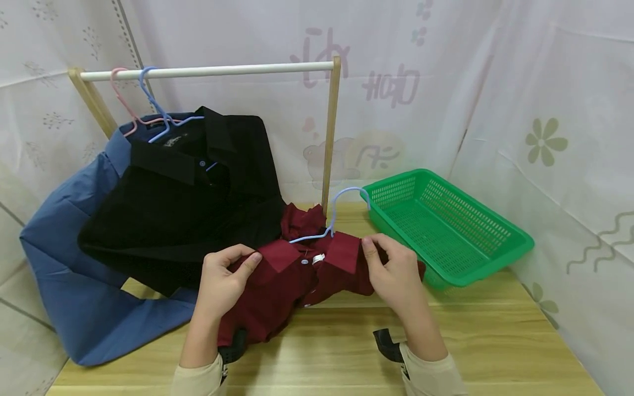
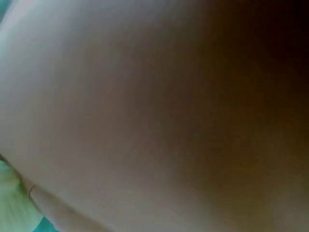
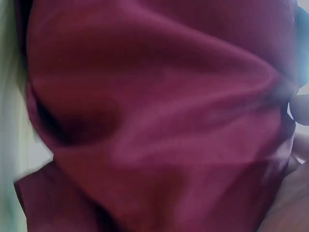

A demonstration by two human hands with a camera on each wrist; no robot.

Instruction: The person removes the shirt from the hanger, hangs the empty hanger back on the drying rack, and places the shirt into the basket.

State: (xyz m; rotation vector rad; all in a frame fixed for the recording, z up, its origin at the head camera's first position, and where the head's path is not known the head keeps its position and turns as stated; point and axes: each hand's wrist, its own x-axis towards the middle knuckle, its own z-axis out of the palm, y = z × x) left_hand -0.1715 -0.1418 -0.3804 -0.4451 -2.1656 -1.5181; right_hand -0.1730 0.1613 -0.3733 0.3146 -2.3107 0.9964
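A dark red collared shirt (image 1: 279, 286) with small light buttons is held up over the table's front half. My left hand (image 1: 223, 283) pinches its left shoulder between thumb and fingers. At the other shoulder my right hand (image 1: 393, 272) pinches the cloth the same way. Between the collar flaps sits a light blue hanger (image 1: 333, 214), its hook sticking up and curving right near the basket's edge. Red cloth (image 3: 164, 121) fills most of the right wrist view. The left wrist view shows only blurred skin, so the grip is hidden there.
A rack with a white rail (image 1: 238, 70) and wooden posts stands at the back left. On it hang a black shirt (image 1: 188, 214) on a blue hanger and a blue garment (image 1: 64, 242) on a pink hanger. A green basket (image 1: 495, 264) stands at the right on the wooden table (image 1: 485, 341).
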